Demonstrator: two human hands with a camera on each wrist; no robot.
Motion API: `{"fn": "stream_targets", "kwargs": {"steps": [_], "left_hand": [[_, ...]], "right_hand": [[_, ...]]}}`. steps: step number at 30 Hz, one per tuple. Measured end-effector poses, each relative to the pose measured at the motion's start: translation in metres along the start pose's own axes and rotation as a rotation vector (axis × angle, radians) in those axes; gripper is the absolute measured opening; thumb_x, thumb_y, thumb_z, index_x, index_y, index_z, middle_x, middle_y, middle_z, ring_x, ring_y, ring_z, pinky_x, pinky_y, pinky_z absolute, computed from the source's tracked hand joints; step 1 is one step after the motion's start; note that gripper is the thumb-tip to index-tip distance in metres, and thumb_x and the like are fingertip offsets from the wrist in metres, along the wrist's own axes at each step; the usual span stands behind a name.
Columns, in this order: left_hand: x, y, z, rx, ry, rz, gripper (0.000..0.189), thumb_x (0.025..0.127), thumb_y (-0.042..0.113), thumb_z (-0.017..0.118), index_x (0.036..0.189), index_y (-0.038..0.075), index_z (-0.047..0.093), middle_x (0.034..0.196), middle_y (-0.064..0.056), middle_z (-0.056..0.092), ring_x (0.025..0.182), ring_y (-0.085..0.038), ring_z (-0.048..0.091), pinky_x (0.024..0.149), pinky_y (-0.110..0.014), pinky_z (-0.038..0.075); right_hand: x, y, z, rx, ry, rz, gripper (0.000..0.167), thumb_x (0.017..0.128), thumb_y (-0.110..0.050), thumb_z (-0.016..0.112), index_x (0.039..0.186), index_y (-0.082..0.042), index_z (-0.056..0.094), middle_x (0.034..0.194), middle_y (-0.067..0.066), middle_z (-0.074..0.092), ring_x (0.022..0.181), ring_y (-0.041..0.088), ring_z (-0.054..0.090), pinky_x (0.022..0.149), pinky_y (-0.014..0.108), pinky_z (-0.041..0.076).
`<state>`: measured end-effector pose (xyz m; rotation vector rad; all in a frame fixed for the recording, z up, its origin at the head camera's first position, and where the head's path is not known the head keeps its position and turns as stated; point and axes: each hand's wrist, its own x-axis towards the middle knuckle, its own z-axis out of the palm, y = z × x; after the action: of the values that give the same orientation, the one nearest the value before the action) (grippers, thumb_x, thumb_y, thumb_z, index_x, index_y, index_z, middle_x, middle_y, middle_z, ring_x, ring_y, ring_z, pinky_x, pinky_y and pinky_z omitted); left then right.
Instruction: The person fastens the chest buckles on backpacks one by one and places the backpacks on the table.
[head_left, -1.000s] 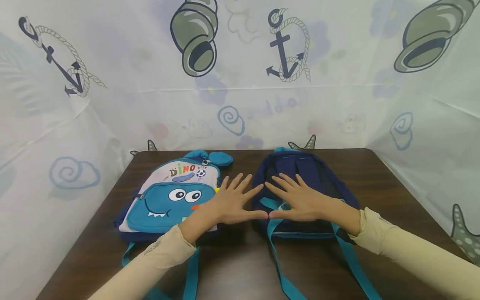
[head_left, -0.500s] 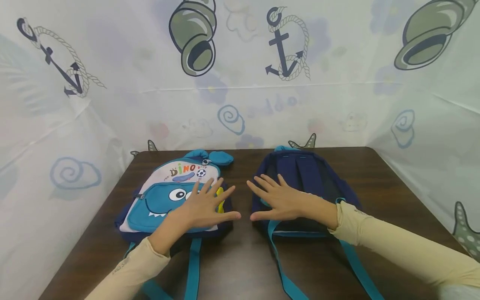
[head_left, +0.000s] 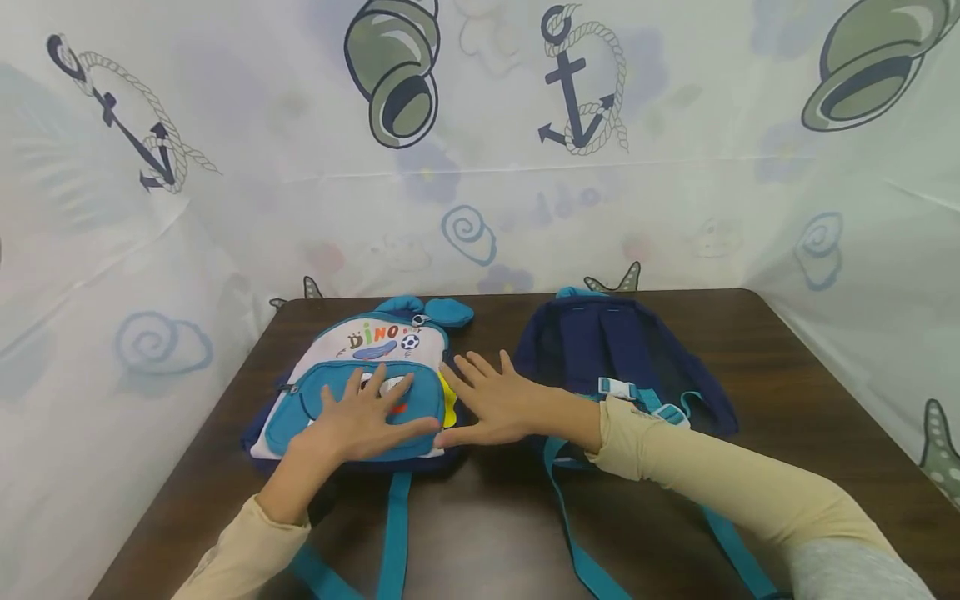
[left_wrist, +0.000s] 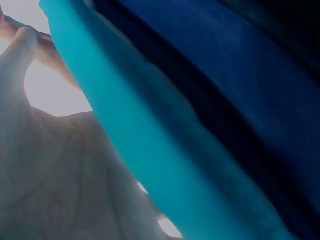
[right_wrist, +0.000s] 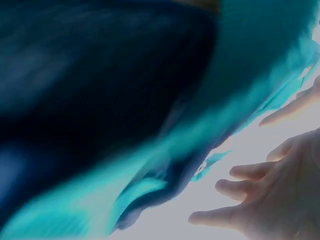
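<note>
Masking dinosaur backpack point(head_left: 378, 354) parts: left hand point(head_left: 352, 425), right hand point(head_left: 498, 408), fingers spread; navy backpack point(head_left: 607, 342) alongside.

A white cloth backdrop point(head_left: 337, 208) hangs ahead of me and to both sides, printed with roped anchors point(head_left: 571, 96), grey-green seashells point(head_left: 386, 60), blue spirals point(head_left: 468, 236) and spotted starfish point(head_left: 939, 458). In front stands a dark wood-grain table point(head_left: 772, 375), a pale sheen point(head_left: 487, 533) on its near part.

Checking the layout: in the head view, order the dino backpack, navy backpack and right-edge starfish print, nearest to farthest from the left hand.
1. Dino backpack: partly behind left hand.
2. Navy backpack: to the right.
3. Starfish print: far right edge.
</note>
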<state>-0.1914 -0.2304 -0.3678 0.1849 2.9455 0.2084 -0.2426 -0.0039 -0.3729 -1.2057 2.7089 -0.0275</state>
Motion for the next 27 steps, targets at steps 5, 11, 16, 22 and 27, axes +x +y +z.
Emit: {"fn": "stream_targets", "kwargs": {"steps": [5,11,16,22,27], "left_hand": [[-0.004,-0.009,-0.002,0.014,-0.036,-0.160,0.114,0.078,0.092,0.035,0.157,0.010,0.028,0.160,-0.036,0.014,0.140,-0.069,0.007,0.096,-0.090,0.009],[-0.012,-0.026,-0.003,-0.002,-0.023,-0.235,0.119,0.079,0.092,0.033,0.157,0.002,0.022,0.156,-0.042,0.009,0.136,-0.074,0.004,0.093,-0.091,0.010],[-0.016,-0.043,-0.006,-0.009,0.005,-0.310,0.121,0.081,0.091,0.025,0.155,-0.005,0.017,0.153,-0.046,0.004,0.132,-0.077,0.002,0.089,-0.092,0.012],[-0.014,-0.058,-0.008,-0.110,-0.056,-0.416,0.122,0.082,0.091,0.015,0.155,-0.008,0.004,0.150,-0.050,-0.003,0.129,-0.080,0.002,0.091,-0.091,0.016],[-0.014,-0.078,-0.013,-0.138,-0.108,-0.400,0.121,0.088,0.085,0.005,0.149,-0.019,-0.002,0.144,-0.056,0.009,0.129,-0.075,0.021,0.100,-0.080,0.030]], "right_hand": [[0.017,-0.021,0.005,0.004,0.005,0.056,0.105,0.086,-0.085,0.035,0.162,-0.017,0.009,0.168,0.013,0.013,0.155,0.035,0.009,0.117,0.071,0.009],[0.027,-0.053,0.005,-0.033,-0.003,0.080,0.105,0.085,-0.086,0.033,0.162,-0.017,0.013,0.167,0.014,0.018,0.154,0.037,0.016,0.116,0.071,0.015],[0.036,-0.083,-0.005,-0.034,-0.003,0.127,0.105,0.084,-0.088,0.028,0.161,-0.019,0.016,0.166,0.013,0.022,0.153,0.037,0.021,0.116,0.069,0.020],[0.052,-0.110,-0.007,-0.001,0.044,0.218,0.108,0.080,-0.092,0.026,0.161,-0.021,0.020,0.165,0.009,0.026,0.151,0.037,0.025,0.114,0.068,0.025],[0.067,-0.124,-0.003,0.030,0.057,0.293,0.108,0.079,-0.093,0.025,0.160,-0.022,0.021,0.165,0.008,0.026,0.151,0.036,0.026,0.113,0.069,0.027]]}}
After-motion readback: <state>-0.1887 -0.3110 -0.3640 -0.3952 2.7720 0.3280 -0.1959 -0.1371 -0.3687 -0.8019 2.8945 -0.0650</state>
